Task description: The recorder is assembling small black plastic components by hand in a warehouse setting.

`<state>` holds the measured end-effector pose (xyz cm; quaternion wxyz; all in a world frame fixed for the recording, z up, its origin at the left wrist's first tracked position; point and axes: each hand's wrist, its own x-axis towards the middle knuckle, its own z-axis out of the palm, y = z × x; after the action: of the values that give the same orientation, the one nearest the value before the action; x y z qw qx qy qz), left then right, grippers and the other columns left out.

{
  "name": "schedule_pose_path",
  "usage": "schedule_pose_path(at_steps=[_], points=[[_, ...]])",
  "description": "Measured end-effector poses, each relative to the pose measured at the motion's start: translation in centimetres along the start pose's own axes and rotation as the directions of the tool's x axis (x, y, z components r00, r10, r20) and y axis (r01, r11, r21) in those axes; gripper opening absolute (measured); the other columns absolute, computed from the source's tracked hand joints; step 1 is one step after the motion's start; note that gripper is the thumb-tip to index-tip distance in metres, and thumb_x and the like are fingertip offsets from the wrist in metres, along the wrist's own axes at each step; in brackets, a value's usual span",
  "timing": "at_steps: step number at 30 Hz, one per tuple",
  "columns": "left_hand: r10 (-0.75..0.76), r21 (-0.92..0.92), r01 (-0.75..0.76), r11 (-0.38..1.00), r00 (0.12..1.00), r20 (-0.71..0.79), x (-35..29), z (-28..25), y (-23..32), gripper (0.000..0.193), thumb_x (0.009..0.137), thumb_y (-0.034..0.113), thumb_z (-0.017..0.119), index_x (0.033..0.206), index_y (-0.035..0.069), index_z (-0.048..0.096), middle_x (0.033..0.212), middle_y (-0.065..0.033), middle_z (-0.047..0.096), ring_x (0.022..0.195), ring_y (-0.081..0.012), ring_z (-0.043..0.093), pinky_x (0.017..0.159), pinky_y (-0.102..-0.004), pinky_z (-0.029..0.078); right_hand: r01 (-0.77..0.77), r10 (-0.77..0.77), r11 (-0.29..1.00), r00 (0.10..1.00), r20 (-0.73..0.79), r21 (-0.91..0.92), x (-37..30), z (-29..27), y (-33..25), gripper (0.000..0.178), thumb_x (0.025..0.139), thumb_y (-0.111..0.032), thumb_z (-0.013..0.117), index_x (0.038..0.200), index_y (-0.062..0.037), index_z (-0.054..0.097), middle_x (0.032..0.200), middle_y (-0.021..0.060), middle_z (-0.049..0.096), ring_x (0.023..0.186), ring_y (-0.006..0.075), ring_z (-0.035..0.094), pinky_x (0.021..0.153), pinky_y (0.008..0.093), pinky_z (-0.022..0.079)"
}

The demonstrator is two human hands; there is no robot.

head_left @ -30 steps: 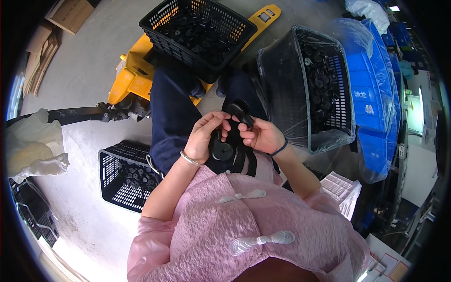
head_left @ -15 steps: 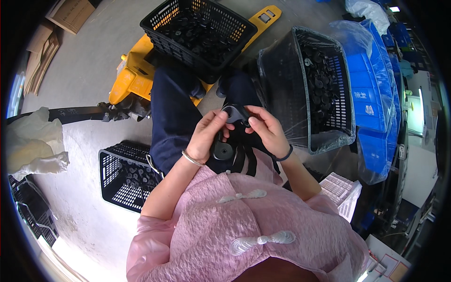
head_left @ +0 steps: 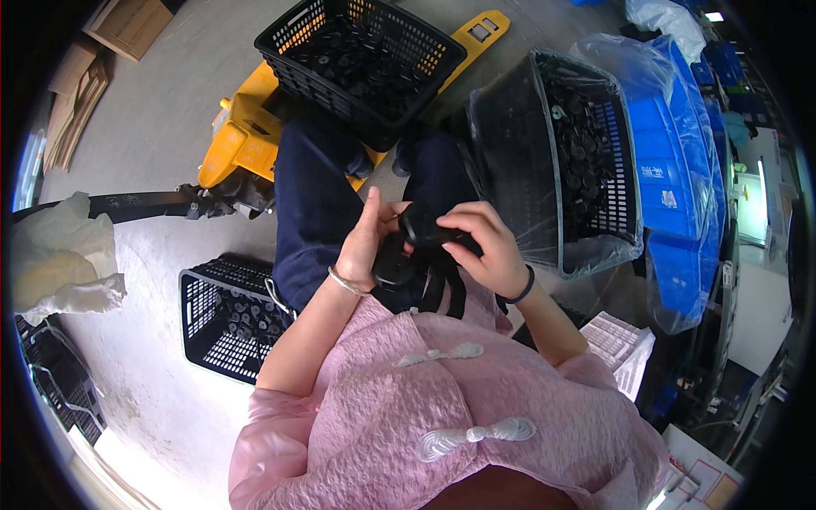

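Over my lap, my right hand (head_left: 491, 253) pinches a black plastic part with a rounded end (head_left: 418, 224). The thumb and fingers close on its narrower side. My left hand (head_left: 364, 242) is at the other side of this part, thumb raised, the other fingers curled behind it and partly hidden. Below, against the left palm, is a second black part with a round end (head_left: 394, 267); it seems to be held by the lower left fingers. The dark surfaces blend together, so the exact contact between the two parts is unclear.
Ahead, a black crate (head_left: 357, 72) of similar parts stands on a yellow pallet jack (head_left: 246, 144). To the right are a plastic-wrapped black crate (head_left: 518, 161) and blue bins (head_left: 667, 161). A smaller black crate (head_left: 200, 340) with parts lies at left, near cardboard (head_left: 127, 25).
The upper part has turned and sunk slightly between my hands. My left thumb has lifted off it, and my right hand has shifted its grip. The lower part's round face has tilted.
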<state>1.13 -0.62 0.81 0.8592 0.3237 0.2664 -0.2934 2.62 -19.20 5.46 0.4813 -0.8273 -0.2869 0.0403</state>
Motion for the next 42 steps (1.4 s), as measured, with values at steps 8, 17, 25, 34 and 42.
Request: schedule_pose_path(at_steps=[8, 17, 25, 34, 42], points=[[0.106, 0.076, -0.118, 0.990, 0.984, 0.146, -0.2, 0.3, -0.3, 0.041, 0.091, 0.038, 0.038, 0.102, 0.002, 0.055, 0.074, -0.0032, 0.057, 0.060, -0.0097, 0.050, 0.055, -0.0214, 0.043, 0.237, -0.244, 0.895, 0.969, 0.030, -0.378, 0.2, -0.6, 0.9, 0.032, 0.064, 0.005, 0.060, 0.094, -0.0070, 0.058, 0.093, 0.0073, 0.051, 0.082, 0.0244, 0.053, 0.070, 0.0335, 0.045], [0.022, -0.133, 0.013, 0.991, 0.965, 0.260, 1.4, -0.9, 0.1, 0.048, 0.090, 0.044, 0.032, 0.104, 0.003, 0.052, 0.082, -0.0084, 0.055, 0.068, -0.0162, 0.050, 0.060, -0.0259, 0.043, -0.168, -0.105, 0.677, 0.942, -0.320, -0.716, 0.0, -8.0, 1.2, 0.047, 0.066, -0.008, 0.066, 0.111, -0.0071, 0.053, 0.115, 0.0140, 0.045, 0.103, 0.0305, 0.043, 0.087, 0.0394, 0.035], [-0.118, -0.226, 0.206, 0.952, 0.929, 0.350, 1.9, -0.5, -0.3, 0.051, 0.090, 0.048, 0.032, 0.098, 0.001, 0.052, 0.085, -0.0099, 0.056, 0.075, -0.0215, 0.054, 0.068, -0.0327, 0.046, -0.041, -0.005, 0.988, 0.955, 0.296, 0.149, 2.0, 2.3, 0.2, 0.034, 0.068, -0.013, 0.067, 0.099, -0.0060, 0.056, 0.113, 0.0114, 0.047, 0.108, 0.0278, 0.043, 0.084, 0.0337, 0.041], [0.256, -0.093, -0.242, 0.966, 0.947, 0.195, 1.4, -1.2, -0.1, 0.039, 0.091, 0.035, 0.042, 0.113, 0.004, 0.053, 0.090, -0.0015, 0.057, 0.073, -0.0083, 0.051, 0.063, -0.0223, 0.042, -0.587, 0.426, 0.659, 0.806, 0.410, 0.470, 2.0, 1.1, 3.1, 0.028, 0.087, -0.024, 0.054, 0.093, 0.0029, 0.058, 0.081, 0.0007, 0.058, 0.074, 0.0048, 0.051, 0.068, 0.0190, 0.042], [0.271, 0.034, -0.277, 0.960, 0.954, 0.132, 1.4, -1.1, -0.2, 0.027, 0.087, 0.018, 0.053, 0.111, 0.005, 0.055, 0.086, 0.0005, 0.060, 0.068, -0.0055, 0.054, 0.060, -0.0188, 0.045, -0.624, 0.531, 0.514, 0.770, 0.353, 0.589, 1.2, 0.4, 3.0, 0.031, 0.087, -0.022, 0.054, 0.106, 0.0021, 0.055, 0.083, 0.0033, 0.060, 0.078, 0.0093, 0.055, 0.070, 0.0218, 0.043]])
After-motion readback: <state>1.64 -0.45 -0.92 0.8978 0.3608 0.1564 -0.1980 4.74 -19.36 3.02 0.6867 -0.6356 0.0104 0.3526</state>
